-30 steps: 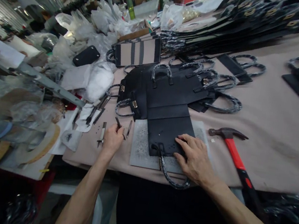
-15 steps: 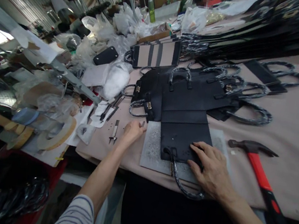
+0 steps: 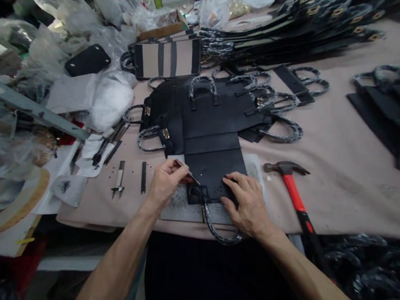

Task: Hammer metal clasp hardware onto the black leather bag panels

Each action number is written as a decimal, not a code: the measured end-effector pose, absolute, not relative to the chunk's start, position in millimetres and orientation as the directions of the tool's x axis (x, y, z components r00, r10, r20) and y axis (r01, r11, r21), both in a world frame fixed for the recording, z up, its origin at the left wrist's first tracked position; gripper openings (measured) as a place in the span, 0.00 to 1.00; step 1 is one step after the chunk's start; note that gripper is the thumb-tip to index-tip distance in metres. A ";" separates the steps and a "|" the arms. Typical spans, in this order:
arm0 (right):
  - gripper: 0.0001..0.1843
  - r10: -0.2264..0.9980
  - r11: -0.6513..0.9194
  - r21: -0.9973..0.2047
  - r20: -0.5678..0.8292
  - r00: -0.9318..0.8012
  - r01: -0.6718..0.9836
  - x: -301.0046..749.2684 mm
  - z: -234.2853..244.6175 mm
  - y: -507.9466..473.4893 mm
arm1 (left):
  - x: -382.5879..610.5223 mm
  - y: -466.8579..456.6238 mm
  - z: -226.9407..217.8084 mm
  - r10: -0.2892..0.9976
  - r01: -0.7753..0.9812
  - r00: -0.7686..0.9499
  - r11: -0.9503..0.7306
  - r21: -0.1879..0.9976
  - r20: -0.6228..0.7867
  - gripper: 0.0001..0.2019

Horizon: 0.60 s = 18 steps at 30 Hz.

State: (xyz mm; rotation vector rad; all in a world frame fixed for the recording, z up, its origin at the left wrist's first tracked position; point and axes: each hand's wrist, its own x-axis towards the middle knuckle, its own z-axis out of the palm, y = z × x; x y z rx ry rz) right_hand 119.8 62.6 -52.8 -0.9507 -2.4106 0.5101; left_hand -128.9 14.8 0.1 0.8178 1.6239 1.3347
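A flat black bag panel [image 3: 215,170] with a wrapped handle [image 3: 218,230] lies on a grey metal plate [image 3: 179,209] at the table's front edge. My left hand [image 3: 165,182] is closed on a thin metal punch tool [image 3: 187,172], its tip resting on the panel near the handle tab. My right hand [image 3: 247,202] lies flat on the panel, fingers spread, pressing it down. A hammer [image 3: 294,189] with a red and black handle lies just to the right of the plate.
More black bag panels with handles [image 3: 221,105] are piled behind. Small metal tools [image 3: 119,178] lie left of the plate. Plastic bags and clutter [image 3: 68,50] fill the left side. Stacked black panels [image 3: 308,26] stand at the back. A person sits at the far end.
My left hand picked a thin tool from the table at the left and brought it right onto the black panel. My right hand stayed on the panel.
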 end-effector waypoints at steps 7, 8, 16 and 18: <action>0.22 0.715 0.682 -0.492 0.291 -0.636 0.541 119.2 -48.1 61.5 | -69.5 22.6 -25.1 0.950 0.069 -0.305 0.097 0.993 -0.072 0.08; 0.22 0.718 0.679 -0.493 0.288 -0.634 0.544 119.0 -47.4 61.5 | -69.5 22.6 -28.1 0.948 0.048 -0.309 0.090 0.995 -0.071 0.09; 0.23 0.732 0.656 -0.515 0.259 -0.629 0.551 119.4 -46.1 61.6 | -66.7 18.2 -39.2 0.936 0.063 -0.352 0.044 0.997 -0.019 0.07; 0.23 0.731 0.659 -0.515 0.266 -0.628 0.548 119.5 -45.4 61.6 | -64.1 18.1 -39.8 0.936 0.092 -0.352 0.038 0.995 -0.003 0.07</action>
